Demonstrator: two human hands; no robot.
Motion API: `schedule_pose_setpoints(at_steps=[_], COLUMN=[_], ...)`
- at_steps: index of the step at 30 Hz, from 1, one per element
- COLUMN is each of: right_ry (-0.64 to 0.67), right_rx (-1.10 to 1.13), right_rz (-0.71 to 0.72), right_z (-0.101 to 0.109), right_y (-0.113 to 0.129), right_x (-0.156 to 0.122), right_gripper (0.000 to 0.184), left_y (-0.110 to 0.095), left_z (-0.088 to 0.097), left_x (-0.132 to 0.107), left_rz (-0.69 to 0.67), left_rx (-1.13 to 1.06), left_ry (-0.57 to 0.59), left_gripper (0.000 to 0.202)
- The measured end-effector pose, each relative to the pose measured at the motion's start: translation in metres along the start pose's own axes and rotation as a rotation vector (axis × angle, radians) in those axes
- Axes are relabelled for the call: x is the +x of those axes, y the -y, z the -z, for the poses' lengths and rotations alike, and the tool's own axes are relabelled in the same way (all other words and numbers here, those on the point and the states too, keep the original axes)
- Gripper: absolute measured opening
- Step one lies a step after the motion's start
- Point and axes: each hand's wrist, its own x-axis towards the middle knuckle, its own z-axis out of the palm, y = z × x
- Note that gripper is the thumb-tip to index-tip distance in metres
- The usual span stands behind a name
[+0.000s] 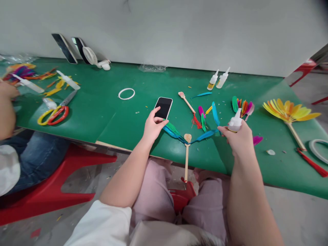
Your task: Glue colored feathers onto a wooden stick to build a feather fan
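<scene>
The right hand (241, 135) is grasping a white bottle (235, 122), its fingertips touching a blue feather (205, 135). The left hand (152, 128) is touching green and blue feathers (174, 130), one finger lying over a phone (165, 105); whether it is pinching them, one cannot say. Between the hands, a wooden stick (186, 163) is jutting past the near edge of the bench (102, 109), while two other bottles (213, 81) are standing by the far edge.
</scene>
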Motion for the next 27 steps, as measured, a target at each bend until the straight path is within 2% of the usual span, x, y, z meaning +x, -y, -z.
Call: schedule_pose_setpoints(at_steps=[3, 5, 8, 10, 12, 13, 15, 16, 17, 23, 27], right_ry=[-0.108, -0.117, -0.135, -0.213, -0.172, -0.062, 0.304, 0.434, 0.497, 0.475, 0.394], right_rx=[-0.303, -0.48, -0.581, -0.498, -0.27, -0.123, 0.103, 0.158, 0.194, 0.288, 0.326], right_rz=[0.023, -0.016, -0.064, -0.005, 0.096, 0.139, 0.167, 0.166, 0.166, 0.147, 0.128], right_z=[0.003, 0.005, 0.004, 0.001, -0.006, -0.011, -0.021, -0.025, -0.029, -0.034, -0.033], right_y=[-0.004, -0.004, 0.001, 0.006, 0.014, 0.018, 0.026, 0.03, 0.033, 0.033, 0.026], right_x=[0.004, 0.006, 0.004, -0.002, -0.012, -0.018, -0.031, -0.037, -0.041, -0.046, -0.041], right_gripper=[0.033, 0.031, 0.03, 0.03, 0.028, 0.028, 0.029, 0.029, 0.027, 0.031, 0.032], left_y=[-0.005, -0.011, -0.019, -0.023, -0.027, -0.029, -0.034, -0.037, -0.04, -0.052, -0.053], left_z=[0.001, 0.002, 0.004, 0.005, 0.004, 0.003, -0.001, -0.002, -0.005, -0.015, -0.02], left_x=[0.0, -0.001, -0.004, -0.007, -0.009, -0.01, -0.013, -0.013, -0.014, -0.015, -0.015], left_rz=[-0.018, -0.028, -0.049, -0.063, -0.074, -0.08, -0.095, -0.103, -0.112, -0.157, -0.167], left_rx=[-0.032, -0.1, -0.211, -0.253, -0.282, -0.291, -0.302, -0.305, -0.306, -0.335, -0.35], left_ry=[-0.032, -0.063, -0.099, -0.118, -0.129, -0.128, -0.125, -0.124, -0.125, -0.158, -0.171], left_gripper=[0.064, 0.064, 0.065, 0.064, 0.064, 0.063, 0.062, 0.062, 0.061, 0.054, 0.051])
